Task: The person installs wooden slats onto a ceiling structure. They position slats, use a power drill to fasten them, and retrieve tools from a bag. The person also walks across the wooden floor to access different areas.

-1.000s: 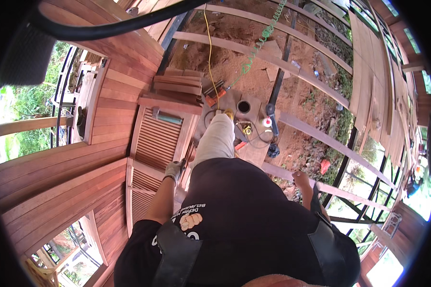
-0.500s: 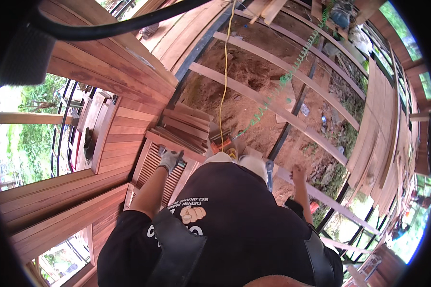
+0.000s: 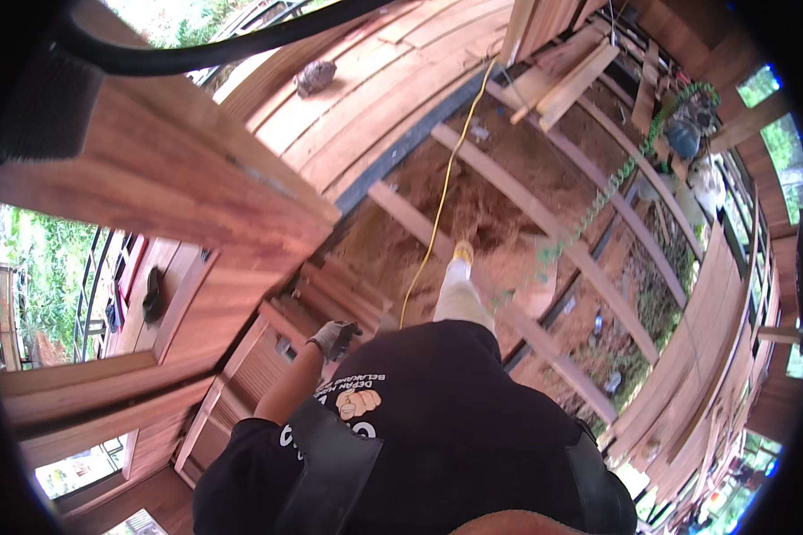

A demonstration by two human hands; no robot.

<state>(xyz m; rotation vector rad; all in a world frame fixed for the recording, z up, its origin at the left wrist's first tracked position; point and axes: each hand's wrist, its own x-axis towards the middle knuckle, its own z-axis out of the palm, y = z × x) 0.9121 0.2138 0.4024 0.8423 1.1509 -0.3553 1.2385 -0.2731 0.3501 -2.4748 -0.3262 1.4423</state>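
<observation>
My left hand (image 3: 334, 339), in a grey glove with dark fingertips, is off to the left of my body. Its fingers look apart, and I see nothing held in them, though blur softens the detail. Close by is the top rail of a louvred wooden panel (image 3: 263, 361) leaning by the plank wall. Just beyond the hand lies a stack of short boards (image 3: 343, 299). My right hand is out of sight. One of my legs (image 3: 462, 294), in pale trousers with a yellow shoe, reaches forward between the floor joists.
Wooden joists (image 3: 500, 183) span bare reddish soil (image 3: 401, 227). A yellow cord (image 3: 447, 178) crosses them, and a green coiled hose (image 3: 611, 185) runs to a machine (image 3: 684, 135) at the far right. Loose planks (image 3: 687, 330) lie along the right. A wooden wall with window openings stands left.
My body has moved and turned, shifting the scene. My left hand has come off the louvred panel's rail. My right hand has left the view, and one leg has stepped forward.
</observation>
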